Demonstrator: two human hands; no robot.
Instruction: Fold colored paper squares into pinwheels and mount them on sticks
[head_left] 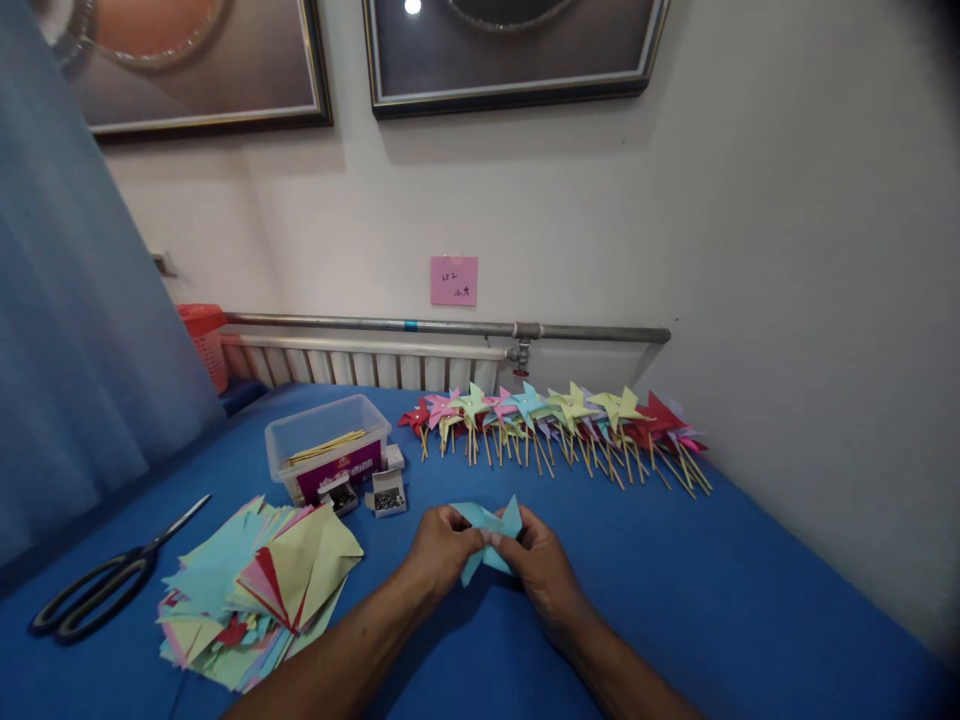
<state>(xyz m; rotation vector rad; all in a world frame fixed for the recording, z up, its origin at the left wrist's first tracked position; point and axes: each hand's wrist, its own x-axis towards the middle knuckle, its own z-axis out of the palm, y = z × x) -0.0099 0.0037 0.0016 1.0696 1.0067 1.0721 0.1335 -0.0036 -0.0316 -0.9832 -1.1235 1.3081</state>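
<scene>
Both hands meet over the middle of the blue table (750,600), toward its near edge. Left hand (442,550) and right hand (541,565) together pinch a light blue paper piece (491,535). It is folded into pointed flaps, pinwheel-like. Fingertips of both hands close on its centre; points of the paper stick out above and below the fingers. The paper seems held just above the table surface; contact with the table cannot be told.

Left of the hands, near the near-left part of the table: a loose, fanned stack of cut paper squares (255,595), yellow, pale blue, pink and red, some already slit and folded. Further left, near the left edge, black-handled scissors (97,590) lie flat, blades pointing toward the far side.

Beyond the stack, a clear plastic tub (326,440) holds thin wooden sticks (326,447) and a purple pack. Just beside the tub, on its near-right side, two small open boxes of pins (375,493) sit touching or nearly touching each other.

Along the far edge, right of the tub, a row of finished pinwheels (562,420) lies overlapped, sticks pointing toward the near edge. Colours run red, pink, yellow-green, blue, then red again at the right end.

Behind the table: a white radiator (360,365) with a grey pipe (450,327) above it, a pink note (454,280) on the wall, an orange basket (204,340) at the far-left corner, a blue curtain (75,330) on the left.
</scene>
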